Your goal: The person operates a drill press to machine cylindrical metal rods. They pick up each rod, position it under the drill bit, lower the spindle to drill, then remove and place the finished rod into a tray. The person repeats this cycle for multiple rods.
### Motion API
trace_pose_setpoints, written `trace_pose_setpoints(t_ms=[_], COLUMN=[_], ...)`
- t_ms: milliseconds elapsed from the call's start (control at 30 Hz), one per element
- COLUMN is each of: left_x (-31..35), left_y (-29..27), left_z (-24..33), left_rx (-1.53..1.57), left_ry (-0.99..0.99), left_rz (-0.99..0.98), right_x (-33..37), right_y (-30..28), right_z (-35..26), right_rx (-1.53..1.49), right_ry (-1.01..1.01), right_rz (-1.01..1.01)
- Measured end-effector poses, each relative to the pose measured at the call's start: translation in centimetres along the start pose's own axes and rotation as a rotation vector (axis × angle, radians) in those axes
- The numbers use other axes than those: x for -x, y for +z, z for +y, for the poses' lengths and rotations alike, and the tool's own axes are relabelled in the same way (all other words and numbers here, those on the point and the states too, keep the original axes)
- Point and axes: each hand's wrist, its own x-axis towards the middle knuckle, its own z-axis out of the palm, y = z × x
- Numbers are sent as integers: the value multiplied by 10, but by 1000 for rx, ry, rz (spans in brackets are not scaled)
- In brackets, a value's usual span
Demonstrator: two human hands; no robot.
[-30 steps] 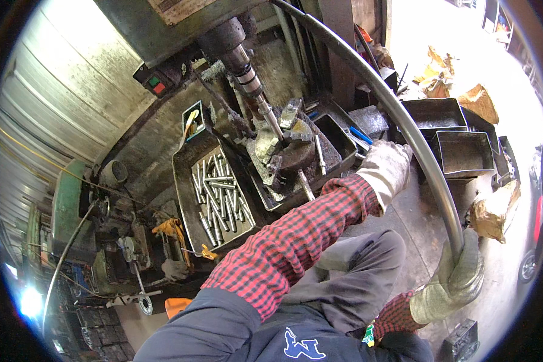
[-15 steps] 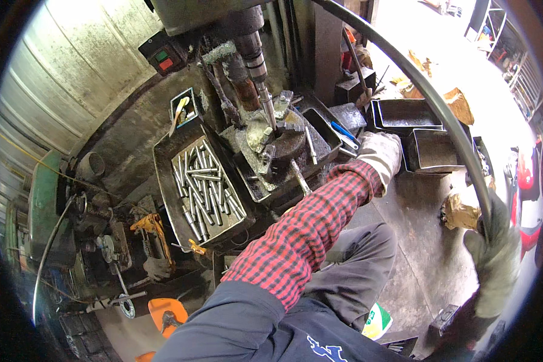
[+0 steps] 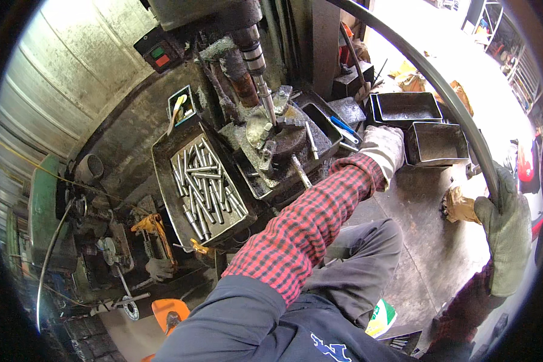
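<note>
Curved bar (image 3: 446, 92), smooth metal

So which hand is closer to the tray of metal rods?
Left. The left hand is off to the right of the tray; the right hand is much farther right, gripping the curved bar.

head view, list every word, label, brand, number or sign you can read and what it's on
Green, yellow and white packet beside the trouser leg: partly covered print, not copied here.
Dark top: blue, white-edged emblem, cut off by the lower edge, not clearly readable.
Switch box with green and red buttons: any marks are too small to read.
</note>
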Motion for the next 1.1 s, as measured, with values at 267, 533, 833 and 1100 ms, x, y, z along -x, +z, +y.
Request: trace_pose_setpoints(t_ms=[267,533,833,1100], left_x=[-4,5,9,8], left_y=[-6,-13,-12,-9], left_z=[3,3,5,4], left_rx=[-35,-17,-58,-38], left_ry=[-41,29,41,39], left_rz=[-110,-49,-24,-14], right_x=[13,16,13,16], right_y=[40,65,74,89], right_z=[8,4,9,15], right_rx=[-216,-202,-100,-156], right_ry=[-100,-135,-157,-184], right_rz=[37,133,97,101])
